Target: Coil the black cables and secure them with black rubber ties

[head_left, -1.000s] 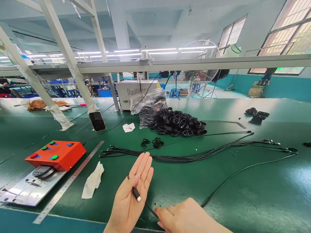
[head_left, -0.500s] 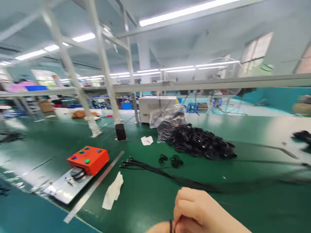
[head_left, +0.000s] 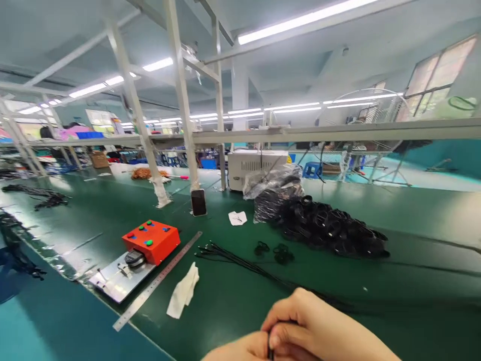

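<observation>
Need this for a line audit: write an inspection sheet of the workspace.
Surface: green bench top, glossy, with glare toward the left.
Job's things: small black item, mostly hidden by the fingers.
Hands: left hand and right hand together, closed on the item.
Cables: black cable bundle lying on the bench.
Clutter: orange button box, steel ruler, white cloth, phone, black ring pile, crumpled paper.
Surroundings: white metal cabinet, large caged fan, blue stool.
</observation>
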The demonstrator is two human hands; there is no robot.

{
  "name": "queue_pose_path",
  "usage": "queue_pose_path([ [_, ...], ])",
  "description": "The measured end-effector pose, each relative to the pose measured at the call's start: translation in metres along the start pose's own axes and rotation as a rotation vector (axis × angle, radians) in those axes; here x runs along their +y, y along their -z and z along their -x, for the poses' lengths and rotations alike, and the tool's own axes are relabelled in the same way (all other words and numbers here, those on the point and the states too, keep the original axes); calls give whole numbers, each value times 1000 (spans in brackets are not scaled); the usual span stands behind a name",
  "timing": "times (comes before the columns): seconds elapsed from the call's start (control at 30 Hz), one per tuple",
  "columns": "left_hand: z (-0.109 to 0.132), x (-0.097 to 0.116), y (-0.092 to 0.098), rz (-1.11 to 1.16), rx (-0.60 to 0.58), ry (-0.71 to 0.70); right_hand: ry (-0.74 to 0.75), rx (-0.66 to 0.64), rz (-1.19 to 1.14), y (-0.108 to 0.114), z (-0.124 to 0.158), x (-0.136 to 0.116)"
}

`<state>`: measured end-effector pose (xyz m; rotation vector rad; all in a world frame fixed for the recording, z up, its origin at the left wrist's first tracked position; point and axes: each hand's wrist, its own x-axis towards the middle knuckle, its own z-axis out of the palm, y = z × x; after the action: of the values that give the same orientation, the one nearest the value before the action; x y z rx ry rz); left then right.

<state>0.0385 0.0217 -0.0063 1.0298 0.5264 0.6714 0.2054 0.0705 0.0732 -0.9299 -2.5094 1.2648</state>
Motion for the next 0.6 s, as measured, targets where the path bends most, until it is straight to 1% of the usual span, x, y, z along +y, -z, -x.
queue_pose_path([
  [0.03, 0, 0, -1, 12, -39, 26, 18, 36, 12, -1, -2, 2],
  [0.07, -1, 0, -2, 40, -46, 59, 34, 60, 23, -2, -3, 5],
  [0.17, -2, 5, -3, 109, -24, 55, 49, 79, 11, -1, -2, 10],
  [0.2, -2, 8, -5, 119, -36, 62, 50, 78, -2, 0, -2, 10],
  [0.3, 0, 18, -14, 143, -37, 85, 71, 94, -52, 2, -1, 12],
  [0.4, 5, 29, -26, 193, -6, 99, 111, 105, -155, 4, -3, 14],
  [0.47, 9, 35, -29, 280, 2, 56, 108, 108, -203, 4, -5, 15],
  [0.5, 10, 37, -28, 333, 10, 7, 108, 114, -199, 3, -6, 16],
  [0.6, 13, 39, -19, 447, 73, -168, 122, 178, -57, -13, -5, 15],
])
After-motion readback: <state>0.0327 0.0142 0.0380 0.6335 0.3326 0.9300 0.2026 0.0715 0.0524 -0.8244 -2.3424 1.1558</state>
